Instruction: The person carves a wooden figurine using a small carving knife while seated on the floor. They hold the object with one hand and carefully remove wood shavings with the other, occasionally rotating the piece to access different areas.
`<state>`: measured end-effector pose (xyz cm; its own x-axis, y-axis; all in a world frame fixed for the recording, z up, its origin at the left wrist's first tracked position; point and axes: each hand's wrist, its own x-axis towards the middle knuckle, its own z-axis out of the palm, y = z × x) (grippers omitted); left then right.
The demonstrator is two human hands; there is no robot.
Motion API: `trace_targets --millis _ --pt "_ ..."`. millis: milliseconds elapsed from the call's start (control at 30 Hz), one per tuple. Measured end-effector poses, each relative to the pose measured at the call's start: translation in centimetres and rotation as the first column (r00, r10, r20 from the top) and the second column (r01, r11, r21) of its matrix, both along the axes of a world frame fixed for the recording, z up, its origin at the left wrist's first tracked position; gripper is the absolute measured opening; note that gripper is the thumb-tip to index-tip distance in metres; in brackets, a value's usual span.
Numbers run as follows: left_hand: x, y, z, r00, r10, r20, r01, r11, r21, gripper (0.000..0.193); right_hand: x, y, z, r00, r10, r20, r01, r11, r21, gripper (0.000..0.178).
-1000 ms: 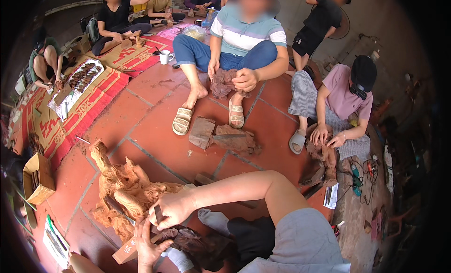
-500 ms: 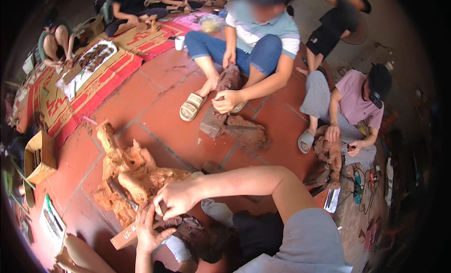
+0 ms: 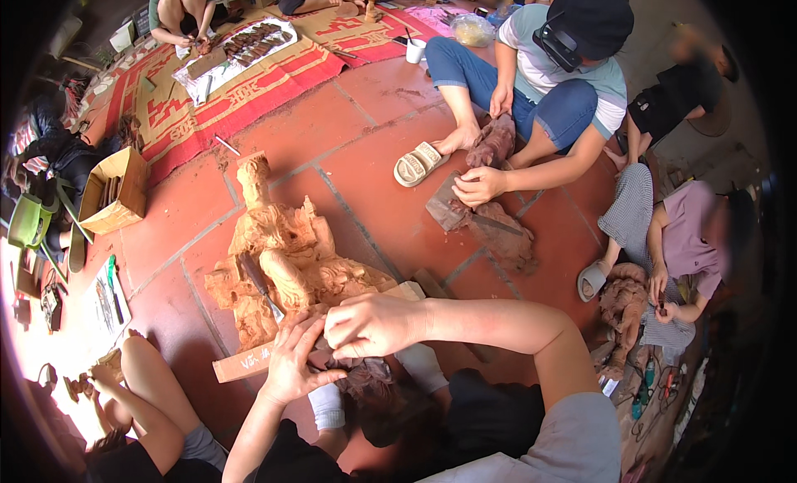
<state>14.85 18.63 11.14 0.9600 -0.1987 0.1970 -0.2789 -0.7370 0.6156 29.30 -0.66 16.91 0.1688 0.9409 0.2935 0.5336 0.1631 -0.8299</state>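
Observation:
A dark brown wood carving [image 3: 369,379] stands between my legs, its upper part mostly covered by my hands. My left hand [image 3: 290,362] grips its top, with the thumb stretched across the near side and the fingers on the far side. Right beside it, my right hand [image 3: 365,325] is closed in a fist over the carving; what it holds is hidden. Just beyond lies a larger orange-tan carved wooden figure [image 3: 286,263] with a light wooden base block [image 3: 245,364]. A chisel [image 3: 259,285] with a dark handle rests on that figure, its blade pointing toward my left hand.
Across the tiles, a seated person works on a reddish-brown carving [image 3: 491,142]. Another person at the right has a brown carving [image 3: 623,304]. On the left are a cardboard box [image 3: 124,196], a red-and-yellow mat [image 3: 249,93] and a person's bare knee [image 3: 149,383].
My view has swung, so the scene sits further right and the left side shows more. Both hands stay at the dark carving; the right fist has shifted slightly away from the left fingers.

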Motion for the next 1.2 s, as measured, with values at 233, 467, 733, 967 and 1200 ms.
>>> trace_targets --millis 233,467,733,967,1200 --pt "0.2 -0.2 0.8 1.0 0.007 -0.021 -0.007 1.0 0.019 0.095 3.3 -0.8 0.1 0.981 -0.194 -0.002 0.194 0.981 0.022 0.012" --pt "0.0 0.2 1.0 0.999 -0.046 -0.017 0.047 0.997 0.056 0.094 3.0 -5.0 -1.3 0.916 -0.364 -0.166 0.348 0.93 -0.12 0.015" --pt "0.1 -0.8 0.9 0.998 -0.005 -0.067 0.002 0.999 -0.036 0.105 1.0 -5.5 -0.6 0.758 -0.355 -0.547 0.299 0.935 -0.191 0.005" --pt "-0.1 -1.0 0.6 0.994 0.033 -0.106 -0.035 0.999 -0.021 0.113 -2.2 -1.4 -2.5 0.995 -0.085 -0.046 0.091 0.987 0.132 0.015" --pt "-0.1 -1.0 0.6 0.993 0.035 -0.116 -0.036 0.999 -0.012 0.109 -1.1 -1.3 -2.0 0.988 -0.05 -0.148 0.065 0.993 0.102 0.014"
